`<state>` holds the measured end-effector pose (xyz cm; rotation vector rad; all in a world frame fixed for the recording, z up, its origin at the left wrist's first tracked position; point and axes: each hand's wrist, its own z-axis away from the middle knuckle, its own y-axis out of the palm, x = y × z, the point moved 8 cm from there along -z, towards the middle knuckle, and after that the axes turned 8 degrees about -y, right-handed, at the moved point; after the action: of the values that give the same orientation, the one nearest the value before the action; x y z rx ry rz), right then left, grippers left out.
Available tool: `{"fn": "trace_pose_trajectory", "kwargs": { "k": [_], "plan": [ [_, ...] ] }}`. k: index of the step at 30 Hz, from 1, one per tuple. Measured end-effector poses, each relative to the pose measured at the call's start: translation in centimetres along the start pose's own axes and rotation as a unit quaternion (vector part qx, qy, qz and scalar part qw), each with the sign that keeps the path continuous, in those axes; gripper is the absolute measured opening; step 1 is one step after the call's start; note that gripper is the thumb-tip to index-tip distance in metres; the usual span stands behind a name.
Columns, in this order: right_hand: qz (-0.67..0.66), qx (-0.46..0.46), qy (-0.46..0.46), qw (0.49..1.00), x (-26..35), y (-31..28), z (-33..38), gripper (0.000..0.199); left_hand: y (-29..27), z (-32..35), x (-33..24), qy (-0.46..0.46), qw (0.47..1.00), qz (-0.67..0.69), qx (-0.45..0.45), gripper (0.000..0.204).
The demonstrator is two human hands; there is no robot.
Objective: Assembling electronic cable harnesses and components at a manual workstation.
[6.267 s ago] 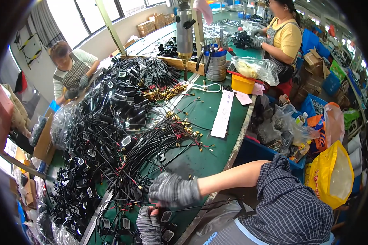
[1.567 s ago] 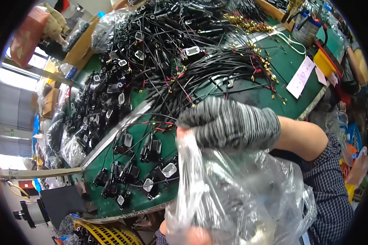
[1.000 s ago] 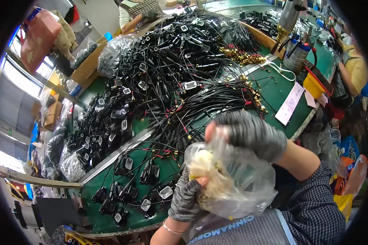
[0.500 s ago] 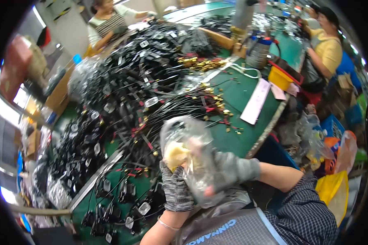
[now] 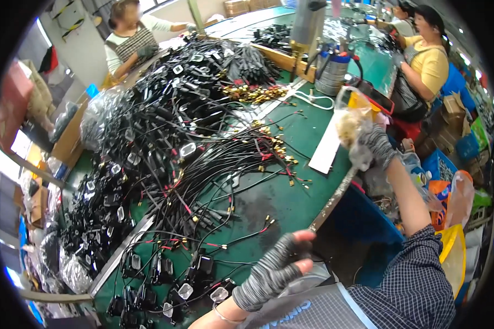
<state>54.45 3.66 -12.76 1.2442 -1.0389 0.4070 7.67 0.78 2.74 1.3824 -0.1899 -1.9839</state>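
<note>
We take the tool can (image 5: 332, 75) as the reference for all positions. Half a second ago, we had both hands on the clear bag (image 5: 350, 125), well short of the tool can, in front of the cable ends (image 5: 277, 156). Now the bag is nearer the tool can, on our side of it and slightly to its right. Our right hand (image 5: 380, 145) has carried it there at arm's length, and our left hand (image 5: 274, 268) has come off it.

Our right hand is closed on the side of the bag; its fingertips are partly hidden. Our left hand is well apart from the bag, on our side of the tool can, with thumb and fingers spread and nothing held. Both hands wear grey striped gloves with bare fingertips.

The bag is thin, shiny, see-through and crumpled. Pale yellowish contents fill its middle, and a gathered end hangs below. It covers part of the yellow box (image 5: 359, 100), which sits on our side of the tool can; we cannot tell whether they touch. The paper strip (image 5: 325, 148) lies just left of the bag.
</note>
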Motion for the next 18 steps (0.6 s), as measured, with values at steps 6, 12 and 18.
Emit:
{"fn": "trace_pose_trajectory", "kwargs": {
  "k": [6, 12, 18],
  "plan": [
    [0.736, -0.04, -0.21, 0.643, 5.7, 3.3, 0.9, 0.041, 0.8, 3.7, -2.9, 0.105, 0.95, -0.292, -0.029, 0.044],
    [0.66, -0.173, -0.423, 0.596, 14.9, 13.1, 7.8, 0.038, -1.0, 5.4, -2.3, 0.141, 0.889, -0.43, -0.072, 0.042],
    [0.65, 0.114, -0.443, 0.607, 3.4, 35.7, 10.5, 0.015, -5.3, 9.3, -2.7, 0.134, 0.883, -0.407, -0.192, 0.041]
  ]
}}
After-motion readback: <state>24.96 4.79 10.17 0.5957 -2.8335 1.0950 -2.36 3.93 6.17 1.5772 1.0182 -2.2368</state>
